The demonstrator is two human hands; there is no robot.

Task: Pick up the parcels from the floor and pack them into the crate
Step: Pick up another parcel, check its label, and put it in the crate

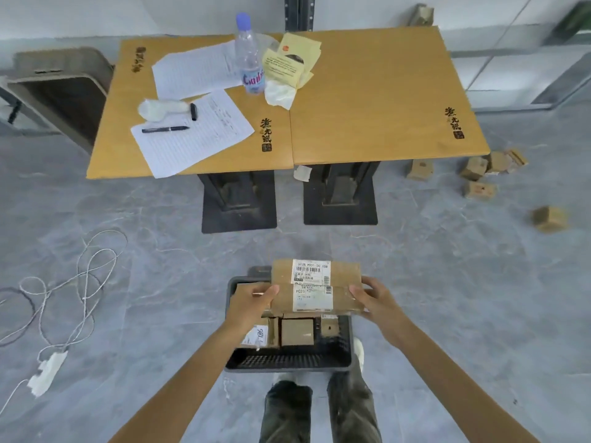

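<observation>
A flat brown cardboard parcel [315,286] with white shipping labels is held level above the far half of a dark plastic crate [287,362] on the floor. My left hand [252,302] grips its left edge and my right hand [372,298] grips its right edge. Inside the crate lie small cardboard boxes [297,332], partly hidden under the held parcel. Several more small parcels [476,177] lie scattered on the grey floor at the right, one [550,218] apart from the rest.
Two wooden tables [367,100] on black pedestal bases [238,199] stand just beyond the crate, carrying papers, pens and a water bottle [250,55]. Tangled white cables [73,282] and a power adapter lie on the floor at left. A grey bin [60,87] lies tipped far left.
</observation>
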